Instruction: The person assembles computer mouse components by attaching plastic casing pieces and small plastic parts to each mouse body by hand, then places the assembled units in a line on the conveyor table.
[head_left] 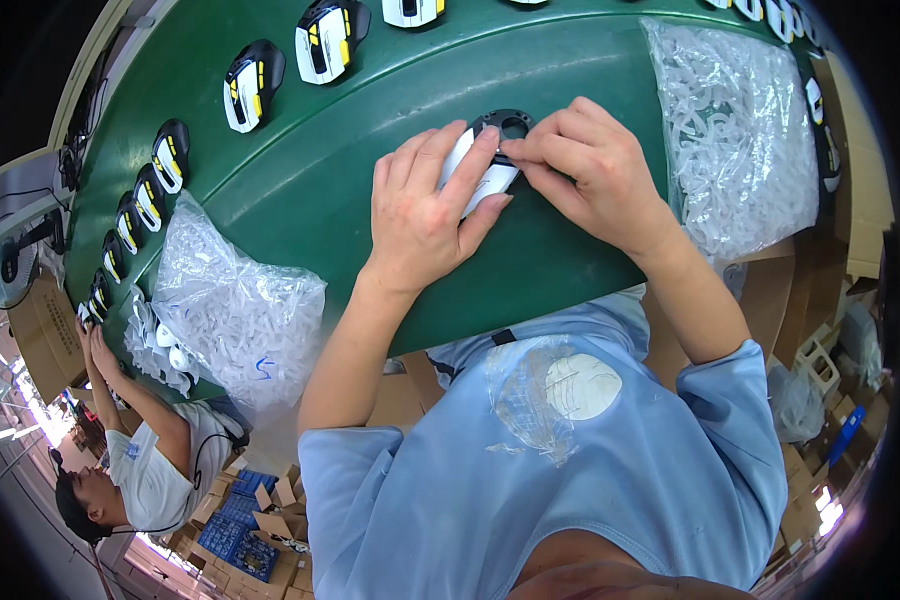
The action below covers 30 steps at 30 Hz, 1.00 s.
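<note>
My left hand [417, 205] is closed around a black-and-white computer mouse [493, 184], steadying it above the green work surface [560, 240]. A round dark opening shows at the mouse's far end. My right hand [592, 170] is at that end with thumb and forefinger pinched together against the mouse's edge. Whatever lies between those fingertips is too small to name. To the right lies a clear plastic bag [740, 140] full of small translucent pieces. A second such bag [235, 310] rests left of my left forearm.
Mice in white, black and yellow [330, 40] stand in a curved row along the far and left sides. Loose white parts [160, 345] lie by the left bag. At far left a co-worker [155, 465] reaches to the row. Cardboard boxes [870, 190] stand at right.
</note>
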Each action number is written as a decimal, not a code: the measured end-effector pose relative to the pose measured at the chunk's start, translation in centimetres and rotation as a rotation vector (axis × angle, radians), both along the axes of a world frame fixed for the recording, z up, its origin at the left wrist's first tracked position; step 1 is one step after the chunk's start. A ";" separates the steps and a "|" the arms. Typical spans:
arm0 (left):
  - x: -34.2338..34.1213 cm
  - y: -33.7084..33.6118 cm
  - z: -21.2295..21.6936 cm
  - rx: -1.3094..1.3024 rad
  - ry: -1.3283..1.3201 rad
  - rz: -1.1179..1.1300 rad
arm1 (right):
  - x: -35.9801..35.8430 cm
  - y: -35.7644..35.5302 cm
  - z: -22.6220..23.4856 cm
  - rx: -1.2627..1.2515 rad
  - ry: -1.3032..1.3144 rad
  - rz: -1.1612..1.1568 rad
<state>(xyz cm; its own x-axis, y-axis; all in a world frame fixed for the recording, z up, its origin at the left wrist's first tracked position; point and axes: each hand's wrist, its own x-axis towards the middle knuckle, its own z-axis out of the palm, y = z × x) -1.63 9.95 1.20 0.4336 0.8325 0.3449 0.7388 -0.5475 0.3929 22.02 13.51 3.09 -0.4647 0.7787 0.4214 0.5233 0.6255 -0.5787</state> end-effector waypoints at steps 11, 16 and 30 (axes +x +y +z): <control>0.1 0.4 0.3 0.098 0.105 -0.022 | 1.1 -3.1 2.5 0.072 -0.424 0.205; 0.3 0.6 0.9 0.119 0.133 -0.008 | 1.2 -1.7 2.5 0.064 -0.466 0.339; -22.8 8.1 3.7 0.251 0.226 0.800 | 8.8 -2.9 3.5 0.029 -0.038 -0.076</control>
<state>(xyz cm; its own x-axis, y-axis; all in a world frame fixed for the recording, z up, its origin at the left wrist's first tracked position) -24.45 18.05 4.90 -0.1692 0.8273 0.5357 0.9847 0.1190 0.1272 30.82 10.60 6.62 -0.4204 0.8001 0.4279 0.5912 0.5993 -0.5398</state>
